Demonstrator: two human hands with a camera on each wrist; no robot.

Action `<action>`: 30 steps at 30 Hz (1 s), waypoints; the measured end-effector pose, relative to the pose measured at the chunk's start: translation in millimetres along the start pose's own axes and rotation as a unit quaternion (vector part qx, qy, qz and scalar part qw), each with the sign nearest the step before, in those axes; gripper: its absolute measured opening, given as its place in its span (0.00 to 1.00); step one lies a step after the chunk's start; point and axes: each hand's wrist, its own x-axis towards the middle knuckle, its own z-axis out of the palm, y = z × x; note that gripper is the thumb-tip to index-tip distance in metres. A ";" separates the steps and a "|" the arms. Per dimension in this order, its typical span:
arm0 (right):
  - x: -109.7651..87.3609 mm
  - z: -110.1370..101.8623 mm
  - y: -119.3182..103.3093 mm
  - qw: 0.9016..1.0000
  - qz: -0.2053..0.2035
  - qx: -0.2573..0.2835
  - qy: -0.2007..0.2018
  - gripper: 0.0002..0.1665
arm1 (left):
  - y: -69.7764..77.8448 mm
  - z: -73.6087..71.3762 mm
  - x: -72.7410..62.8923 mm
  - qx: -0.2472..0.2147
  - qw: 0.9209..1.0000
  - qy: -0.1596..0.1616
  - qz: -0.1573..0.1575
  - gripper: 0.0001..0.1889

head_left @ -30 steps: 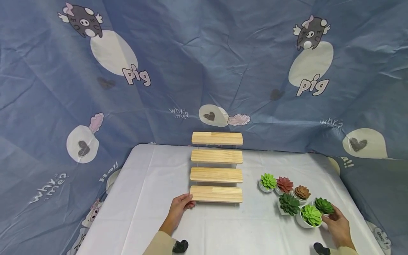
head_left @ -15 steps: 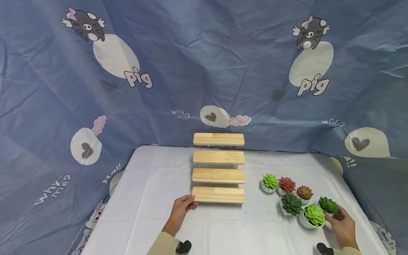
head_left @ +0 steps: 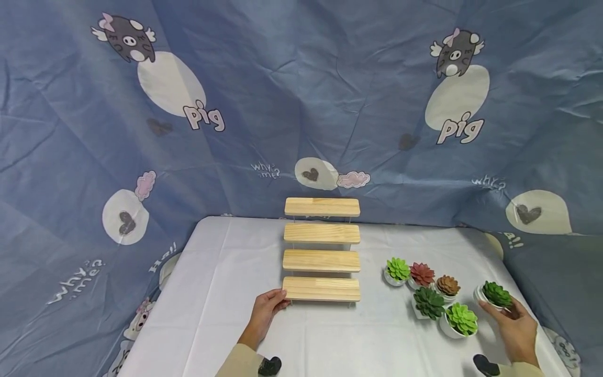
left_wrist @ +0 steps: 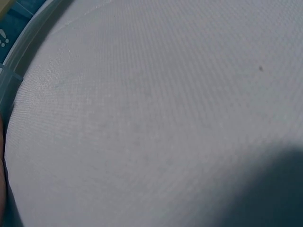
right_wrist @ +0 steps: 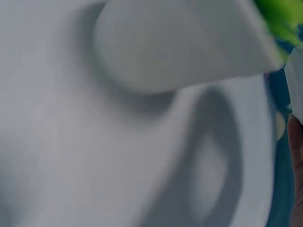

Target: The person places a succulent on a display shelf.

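A tiered display stand with pale wooden boards (head_left: 321, 289) and clear supports stands mid-table in the head view. My left hand (head_left: 265, 314) pinches the left end of its lowest board; in the left wrist view only a sliver of that hand shows at the left edge, below a clear support (left_wrist: 8, 85). My right hand (head_left: 517, 327) grips a dark green potted succulent (head_left: 497, 294), tilted and apart from the other pots. In the right wrist view, its white pot (right_wrist: 296, 85) is at the right edge, by my fingers (right_wrist: 297, 156).
Left of the held pot stand potted succulents: bright green (head_left: 461, 319), dark green (head_left: 429, 302), brown (head_left: 447, 285), red (head_left: 422, 274) and another bright green (head_left: 398, 268). The white-covered table (head_left: 226, 262) meets a blue printed cloth (head_left: 264, 104) behind and at the sides.
My right hand has lifted the dark green succulent off its place and moved it right, away from the bright green one. My left hand keeps its hold on the stand.
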 end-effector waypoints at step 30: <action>-30.3 37.2 -125.7 0.954 -0.252 0.026 -0.163 0.47 | 0.6 0.8 -1.6 -0.007 1.000 0.002 0.000 0.14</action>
